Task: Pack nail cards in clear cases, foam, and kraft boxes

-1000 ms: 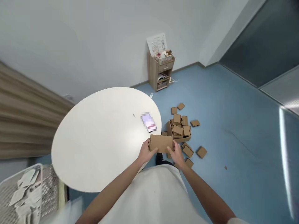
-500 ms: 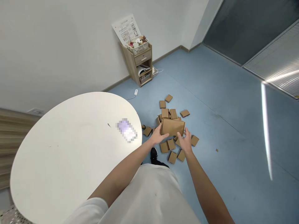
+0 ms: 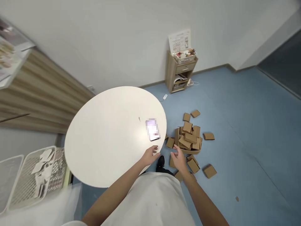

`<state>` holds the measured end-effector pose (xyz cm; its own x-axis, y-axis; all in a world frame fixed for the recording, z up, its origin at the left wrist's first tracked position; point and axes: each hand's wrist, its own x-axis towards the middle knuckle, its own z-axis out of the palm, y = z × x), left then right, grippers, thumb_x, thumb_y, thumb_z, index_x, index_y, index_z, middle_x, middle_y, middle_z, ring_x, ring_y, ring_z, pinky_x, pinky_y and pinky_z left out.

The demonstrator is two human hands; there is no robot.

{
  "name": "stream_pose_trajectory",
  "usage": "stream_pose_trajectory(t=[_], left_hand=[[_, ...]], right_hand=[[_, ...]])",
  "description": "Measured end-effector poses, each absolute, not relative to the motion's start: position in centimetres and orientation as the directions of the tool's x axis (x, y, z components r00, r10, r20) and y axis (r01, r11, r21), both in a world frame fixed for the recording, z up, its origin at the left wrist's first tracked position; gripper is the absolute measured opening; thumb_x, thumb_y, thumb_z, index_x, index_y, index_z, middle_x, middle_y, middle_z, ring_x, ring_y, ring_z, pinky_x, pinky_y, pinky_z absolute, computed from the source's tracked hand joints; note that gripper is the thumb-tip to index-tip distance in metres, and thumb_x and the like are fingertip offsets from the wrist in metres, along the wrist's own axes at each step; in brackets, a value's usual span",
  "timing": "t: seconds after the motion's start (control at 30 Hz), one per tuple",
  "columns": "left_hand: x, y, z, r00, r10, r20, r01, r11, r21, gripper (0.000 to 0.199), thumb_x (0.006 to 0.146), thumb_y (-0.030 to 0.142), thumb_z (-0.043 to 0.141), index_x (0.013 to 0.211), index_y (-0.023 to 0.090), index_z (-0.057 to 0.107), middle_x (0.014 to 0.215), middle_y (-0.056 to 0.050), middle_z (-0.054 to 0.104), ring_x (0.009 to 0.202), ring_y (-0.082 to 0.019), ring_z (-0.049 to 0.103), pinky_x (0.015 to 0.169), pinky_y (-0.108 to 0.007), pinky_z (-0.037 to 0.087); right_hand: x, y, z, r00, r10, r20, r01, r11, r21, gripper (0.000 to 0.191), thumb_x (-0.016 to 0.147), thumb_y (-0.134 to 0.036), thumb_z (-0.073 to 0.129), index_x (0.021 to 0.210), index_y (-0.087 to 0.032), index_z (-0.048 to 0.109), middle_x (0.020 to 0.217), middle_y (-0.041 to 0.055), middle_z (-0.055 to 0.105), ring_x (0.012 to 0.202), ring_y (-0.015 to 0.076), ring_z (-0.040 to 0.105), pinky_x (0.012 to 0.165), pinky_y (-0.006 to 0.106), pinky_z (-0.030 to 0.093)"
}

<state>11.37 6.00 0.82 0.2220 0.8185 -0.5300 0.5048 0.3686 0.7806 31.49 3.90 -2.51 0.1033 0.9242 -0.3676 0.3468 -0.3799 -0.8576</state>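
Hands, table and boxes seen from above. The left hand (image 3: 150,156), fingers and thumb spread in a loose curve, appears over the edge of a white table (image 3: 105,135), near a phone (image 3: 152,129) (its screen blurred). The right hand (image 3: 179,159), likewise spread, appears over the blue floor (image 3: 235,144), near a carton (image 3: 176,137) heaped with small cardboard boxes (image 3: 190,138). More of these lie around the carton, 2 beyond its far side. 1 black shoe (image 3: 161,161) shows between the 2 hands. A wooden cabinet (image 3: 172,73) stands against the wall (image 3: 117,44).
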Motion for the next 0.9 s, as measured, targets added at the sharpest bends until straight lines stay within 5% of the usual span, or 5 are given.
stream_pose_trajectory(t=[0.47,0.67,0.9], left_hand=[[-7.3,-8.3,1.5,-0.308,0.851,-0.425,0.275,0.507,0.817,0.051,0.072,0.044,0.051,0.115,0.016,0.048,0.111,-0.011,0.056,0.089,-0.018,0.057,0.076,-0.029,0.045],[-15.9,-17.3,1.2,-0.491,0.754,-0.437,0.216,0.591,0.777,0.055,0.069,0.043,0.053,0.115,0.014,0.048,0.113,-0.012,0.056,0.091,-0.021,0.057,0.078,-0.031,0.044],[-21.5,-26.2,0.6,-0.573,0.649,-0.500,0.038,0.631,0.775,0.064,0.067,0.050,0.054,0.118,0.014,0.046,0.118,-0.014,0.053,0.097,-0.023,0.056,0.080,-0.031,0.043]], right_hand=[[13.7,2.7,0.1,-0.447,0.857,-0.255,0.479,-0.012,-0.878,0.039,0.072,-0.041,0.046,0.103,-0.017,0.055,0.093,0.0081,0.061,0.073,0.0182,0.058,0.071,0.034,0.047],[3.6,-3.7,0.9,-0.738,0.582,-0.341,0.498,0.130,-0.857,0.037,0.073,-0.039,0.047,0.106,-0.022,0.055,0.099,0.0064,0.060,0.075,0.0174,0.060,0.069,0.032,0.048],[-5.0,-6.9,1.9,-0.851,0.272,-0.449,0.524,0.389,-0.758,0.042,0.071,-0.041,0.053,0.110,-0.025,0.055,0.108,0.0064,0.059,0.083,0.0194,0.059,0.071,0.033,0.047]])
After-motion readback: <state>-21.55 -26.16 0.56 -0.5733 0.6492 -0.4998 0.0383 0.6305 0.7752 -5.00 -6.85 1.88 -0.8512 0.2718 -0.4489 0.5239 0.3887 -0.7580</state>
